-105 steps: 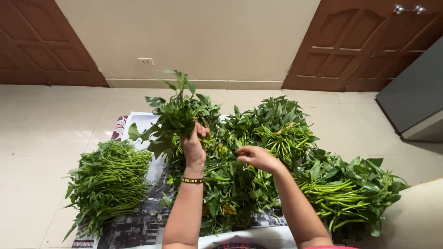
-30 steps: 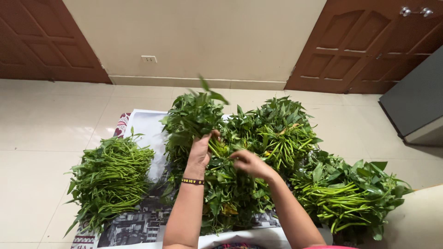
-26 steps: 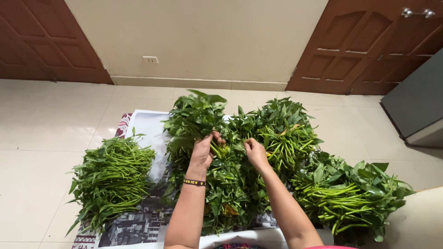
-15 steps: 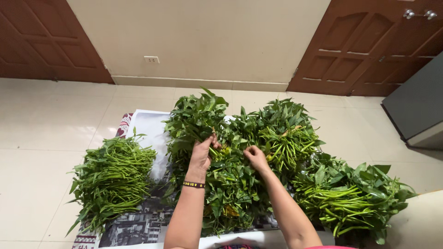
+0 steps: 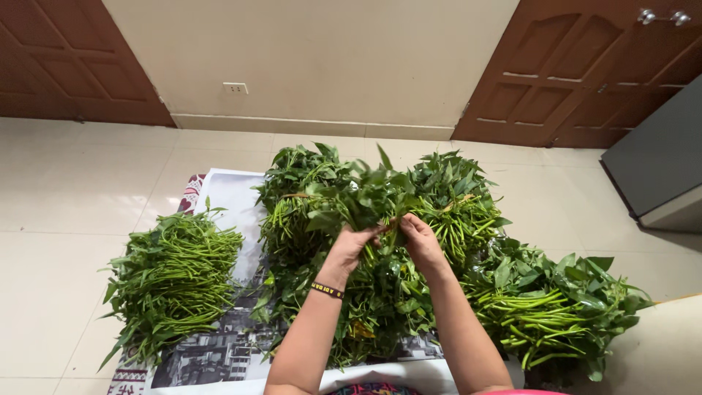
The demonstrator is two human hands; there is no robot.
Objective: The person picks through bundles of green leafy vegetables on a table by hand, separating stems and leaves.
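Left hand [image 5: 351, 245] — fingers curled shut around the stems of a leafy bunch [image 5: 358, 197], which stood raised above the middle heap [image 5: 365, 307]; a dark bracelet [image 5: 326, 290] sat on the wrist.

Right hand [image 5: 423, 241] — just beside the left, fingers closed on the same bunch from the other side; thumb tips of both hands nearly met among the stems.

Bunch — green leaves fanned upward and away from the person, stems pointed down into the two grips.

Middle heap — loose greens, leaves and thin stalks mixed, lying on sheets of newspaper [image 5: 219, 351] spread over the tiled floor [image 5: 66, 219].

Left pile [image 5: 172, 274] — mostly long bare stalks, laid roughly parallel, well apart from the hands, on the newspaper's left edge.

Right pile [image 5: 548, 307] — stalks with broad leaves, touching the middle heap.

Back heap [image 5: 453, 197] — behind the hands, near the wall.

Surroundings — cream wall with a socket [image 5: 235, 88]; brown doors [image 5: 578, 73] at both sides; a grey cabinet [image 5: 658, 168] at far right.
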